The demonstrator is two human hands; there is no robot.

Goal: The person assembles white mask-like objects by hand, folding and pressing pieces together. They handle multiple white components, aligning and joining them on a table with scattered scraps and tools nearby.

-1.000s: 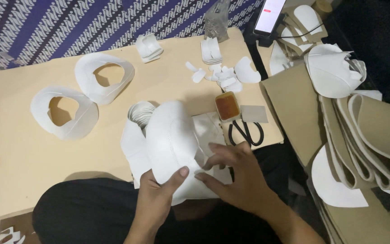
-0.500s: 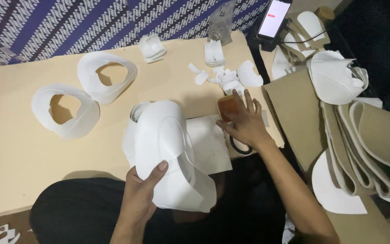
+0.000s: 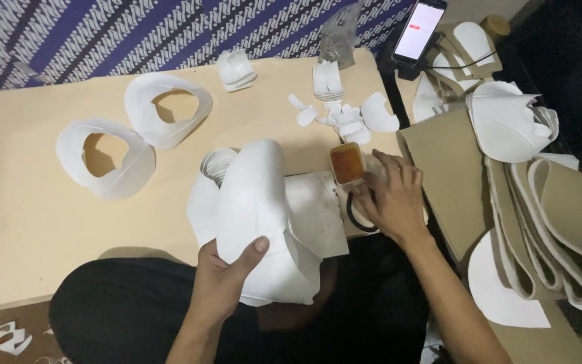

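A person seated at a pale tan worktop (image 3: pixel 28 222), seen from above. The left hand (image 3: pixel 227 273) is clenched on the lower part of a large white curved shell piece (image 3: pixel 257 209), thumb across its front and fingers behind, holding it upright at the near edge of the worktop, over the lap. The piece looks light and thin, a bendable sheet material with a stitched seam; it would likely flex if squeezed, so its firmer folded edge seems the safest place to hold. The right hand (image 3: pixel 392 199) lies fingers spread, grip released, resting over the black handles of scissors (image 3: pixel 358 212) just beside a small square tub of orange-brown paste (image 3: pixel 347 163), near the right edge. Whether the fingers have closed on the scissors cannot be told. Two white ring-shaped cut pieces (image 3: pixel 106 158) lie toward the left side, small white offcuts (image 3: pixel 341 118) near the far right corner, a phone (image 3: pixel 422 27) with a lit screen beyond it, and stacked tan and white curved panels (image 3: pixel 554 222) off the right edge
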